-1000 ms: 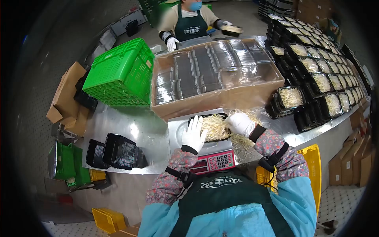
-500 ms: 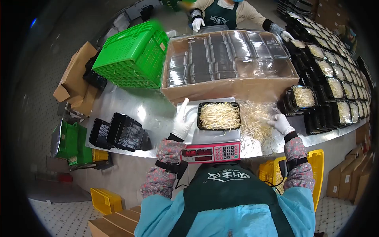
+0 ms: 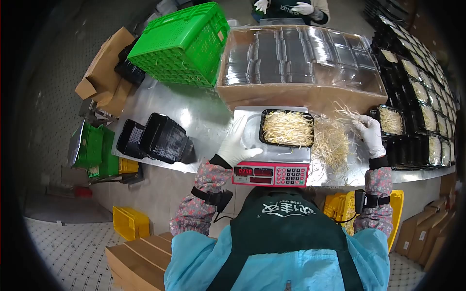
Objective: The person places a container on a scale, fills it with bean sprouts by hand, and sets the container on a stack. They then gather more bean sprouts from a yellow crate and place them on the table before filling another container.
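Note:
A black tray [image 3: 287, 128] heaped with pale sprouts rests on the metal plate of a scale [image 3: 272, 153], whose red display panel faces me. My left hand [image 3: 236, 145], in a white glove, is over the plate's left side with its fingers apart, holding nothing and not touching the tray. Right of the scale lies a loose pile of sprouts [image 3: 332, 145]. Above the pile's right side, my gloved right hand [image 3: 368, 133] pinches a small bunch of sprouts [image 3: 348, 114] that sticks out past the fingertips.
Behind the scale stands a cardboard box [image 3: 301, 97] of clear lids, with a green crate [image 3: 177, 43] to its left. Empty black trays [image 3: 165, 138] are stacked at left. Filled trays [image 3: 418, 92] are stacked at right. A co-worker's gloved hands [image 3: 302, 8] show at the top.
My right hand has lifted from the pile with a bunch of sprouts. My left hand's thumb has spread out to the right. The view has shifted, and the co-worker's hands have come closer together.

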`<act>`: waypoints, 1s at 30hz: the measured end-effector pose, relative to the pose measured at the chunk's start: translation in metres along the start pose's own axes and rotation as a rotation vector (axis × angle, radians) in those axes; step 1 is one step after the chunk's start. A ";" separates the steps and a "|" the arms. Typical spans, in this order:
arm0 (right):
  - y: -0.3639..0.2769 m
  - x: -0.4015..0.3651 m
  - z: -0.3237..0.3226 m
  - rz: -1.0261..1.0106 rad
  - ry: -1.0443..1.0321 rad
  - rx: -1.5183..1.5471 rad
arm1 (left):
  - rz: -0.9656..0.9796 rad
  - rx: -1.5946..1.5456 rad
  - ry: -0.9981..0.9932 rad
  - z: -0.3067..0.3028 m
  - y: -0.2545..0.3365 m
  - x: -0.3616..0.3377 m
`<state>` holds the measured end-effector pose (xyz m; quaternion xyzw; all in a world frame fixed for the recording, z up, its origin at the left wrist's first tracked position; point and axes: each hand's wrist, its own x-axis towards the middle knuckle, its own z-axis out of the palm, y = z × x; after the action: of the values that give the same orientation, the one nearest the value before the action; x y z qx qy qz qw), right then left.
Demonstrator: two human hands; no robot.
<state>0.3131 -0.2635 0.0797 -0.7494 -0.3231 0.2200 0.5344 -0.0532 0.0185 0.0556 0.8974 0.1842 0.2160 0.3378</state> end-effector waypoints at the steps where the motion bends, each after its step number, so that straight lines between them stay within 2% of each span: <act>1: -0.002 0.001 0.007 -0.033 0.064 0.050 | 0.028 0.038 0.001 -0.003 0.005 0.000; 3: 0.003 0.004 0.013 -0.078 0.091 0.048 | -0.049 -0.013 -0.065 -0.015 0.022 0.000; 5: 0.033 0.013 0.017 -0.010 0.036 -0.139 | -0.018 0.064 -0.058 -0.016 0.018 -0.006; 7: 0.061 0.019 0.014 -0.418 -0.153 -0.860 | -0.002 0.127 -0.047 -0.009 0.010 -0.013; 9: 0.060 0.013 0.020 -0.256 -0.241 -0.959 | 0.102 0.210 -0.050 0.001 0.011 -0.011; 12: 0.003 0.012 0.052 -0.384 -0.230 -0.651 | 0.217 0.276 -0.056 0.021 0.020 0.003; 14: -0.029 0.009 0.087 -0.513 -0.203 -0.648 | 0.279 0.330 -0.055 0.030 0.038 0.023; 15: -0.056 0.001 0.105 -0.475 -0.228 -0.603 | 0.321 0.367 -0.021 0.038 0.043 0.031; 17: -0.064 0.000 0.145 -0.605 -0.232 -0.587 | 0.270 0.327 -0.036 0.049 0.046 0.048; 19: -0.046 0.008 0.171 -0.753 -0.134 -0.592 | 0.260 0.413 -0.035 0.061 0.027 0.058; 22: -0.018 0.019 0.164 -0.635 -0.218 -0.572 | 0.262 0.293 0.013 0.073 -0.007 0.051; 24: -0.007 0.014 0.155 -0.568 -0.190 -0.402 | 0.267 0.222 0.092 0.083 -0.015 0.048; 30: 0.004 0.010 0.132 -0.441 -0.207 -0.258 | 0.195 0.160 0.023 0.078 -0.014 0.047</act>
<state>0.2317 -0.1697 0.0324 -0.6963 -0.5569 0.1307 0.4335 0.0233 0.0099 0.0052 0.9326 0.1167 0.2427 0.2402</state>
